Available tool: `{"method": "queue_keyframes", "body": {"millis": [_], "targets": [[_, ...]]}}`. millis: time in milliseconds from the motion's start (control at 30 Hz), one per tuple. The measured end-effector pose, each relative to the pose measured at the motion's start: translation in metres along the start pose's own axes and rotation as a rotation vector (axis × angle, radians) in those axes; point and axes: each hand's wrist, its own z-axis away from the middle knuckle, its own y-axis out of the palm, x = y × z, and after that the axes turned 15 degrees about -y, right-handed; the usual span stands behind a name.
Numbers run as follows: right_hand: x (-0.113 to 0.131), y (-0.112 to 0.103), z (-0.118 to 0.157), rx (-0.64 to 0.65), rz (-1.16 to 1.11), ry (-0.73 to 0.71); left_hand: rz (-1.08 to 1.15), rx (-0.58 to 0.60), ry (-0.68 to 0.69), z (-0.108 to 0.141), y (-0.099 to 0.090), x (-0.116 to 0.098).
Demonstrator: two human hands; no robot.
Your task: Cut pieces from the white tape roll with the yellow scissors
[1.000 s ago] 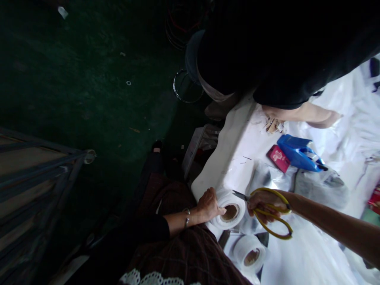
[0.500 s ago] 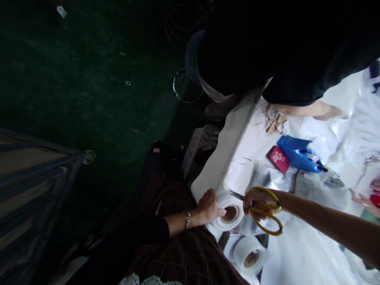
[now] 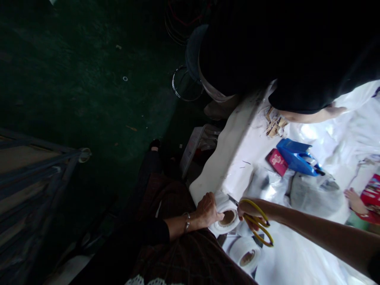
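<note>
My left hand [image 3: 207,210], a bracelet at its wrist, is closed on the near side of a roll of white plastic film [image 3: 231,228], thumb at the rim by the brown core. My right hand [image 3: 247,211] grips a pair of scissors with yellow handles [image 3: 263,226]. The metal blades point away from the wrist, their tip over the film beside the roll; I cannot tell if they touch it. A second white roll [image 3: 236,249] lies just below the first, its core facing up.
A blue tape dispenser [image 3: 292,152], a dark red box [image 3: 277,161] and plastic-wrapped bundles [image 3: 314,196] lie on the white-covered table [image 3: 239,158]. Scraps [image 3: 276,124] lie near a co-worker in black [image 3: 252,51]. Another person's hand [image 3: 354,201] is at the right. A metal rack [image 3: 35,174] stands left.
The scissors have shifted slightly left and turned, their handles now closer together. My left hand stays on the roll. At the right, a red printed item shows more beside the other person's hand.
</note>
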Motion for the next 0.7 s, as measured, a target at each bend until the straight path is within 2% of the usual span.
{"method": "queue_keyframes", "body": {"millis": [200, 267, 400, 467, 533, 633, 700], "targets": [[0.014, -0.014, 0.015, 0.043, -0.303, 0.033, -0.011, -0.005, -0.017, 0.004, -0.006, -0.004], [0.016, -0.022, 0.011, 0.075, -0.176, 0.069, -0.022, 0.005, -0.013, 0.006, -0.009, -0.005], [0.018, -0.027, -0.003, 0.151, 0.248, 0.161, -0.037, 0.027, -0.005, 0.009, -0.014, -0.007], [0.018, -0.023, -0.004, 0.142, 0.365, 0.133, -0.032, 0.028, -0.010, 0.010, -0.014, -0.007], [0.016, -0.015, -0.001, 0.082, 0.471, 0.057, -0.026, 0.031, -0.017, 0.009, -0.013, -0.006], [0.009, -0.005, 0.004, 0.004, 0.448, -0.029, -0.031, 0.032, -0.019, 0.008, -0.011, -0.004], [0.004, -0.003, 0.005, 0.027, 0.264, -0.043, -0.039, 0.029, -0.016, 0.007, -0.009, -0.004]]}}
